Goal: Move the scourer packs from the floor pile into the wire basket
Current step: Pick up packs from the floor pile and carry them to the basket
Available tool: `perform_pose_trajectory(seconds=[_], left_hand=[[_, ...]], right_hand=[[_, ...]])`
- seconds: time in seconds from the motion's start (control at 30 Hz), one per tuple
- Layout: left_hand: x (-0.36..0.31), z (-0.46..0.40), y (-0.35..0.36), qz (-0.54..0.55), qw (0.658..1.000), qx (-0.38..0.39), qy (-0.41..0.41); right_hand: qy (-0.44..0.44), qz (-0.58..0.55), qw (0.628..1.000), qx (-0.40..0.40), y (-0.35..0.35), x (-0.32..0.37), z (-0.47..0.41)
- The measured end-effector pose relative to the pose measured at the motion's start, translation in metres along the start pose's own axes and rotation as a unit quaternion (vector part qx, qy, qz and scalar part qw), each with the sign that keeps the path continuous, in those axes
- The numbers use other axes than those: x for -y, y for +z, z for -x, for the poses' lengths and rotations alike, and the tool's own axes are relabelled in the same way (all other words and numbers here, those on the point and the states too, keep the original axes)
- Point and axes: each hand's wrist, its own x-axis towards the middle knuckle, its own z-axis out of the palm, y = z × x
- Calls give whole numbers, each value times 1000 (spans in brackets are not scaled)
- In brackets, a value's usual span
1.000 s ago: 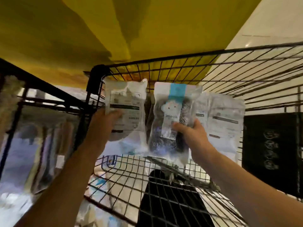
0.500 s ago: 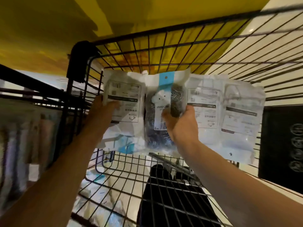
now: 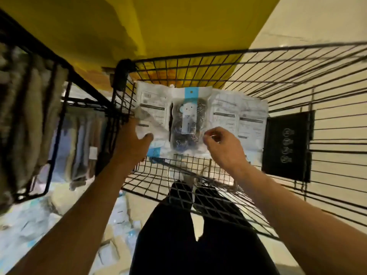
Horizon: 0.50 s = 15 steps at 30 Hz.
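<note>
Clear scourer pack [image 3: 183, 124], blue-striped header, dark steel coils inside

Both bare arms reach forward and up. The left hand [image 3: 135, 143] has its thumb bent and pinches something. The right hand [image 3: 224, 147] is loose, with curled fingers [image 3: 213, 133] that hold nothing.

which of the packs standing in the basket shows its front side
The scourer pack with the blue stripe, second from left; the other packs show white printed backs.
</note>
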Motion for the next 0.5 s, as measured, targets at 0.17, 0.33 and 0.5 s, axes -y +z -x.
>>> perform_pose_trajectory(seconds=[0.17,0.33,0.5], left_hand=[[-10,75,-27,162,978,118,-53],[18,141,-38,122,986,96,-58],[47,202,-45,140,982,34,-121]], right_hand=[[22,-26,998,56,-28,-10,64],[14,-22,997,79,-41,-33,105],[-25,5,994,108,-61,-43,130]])
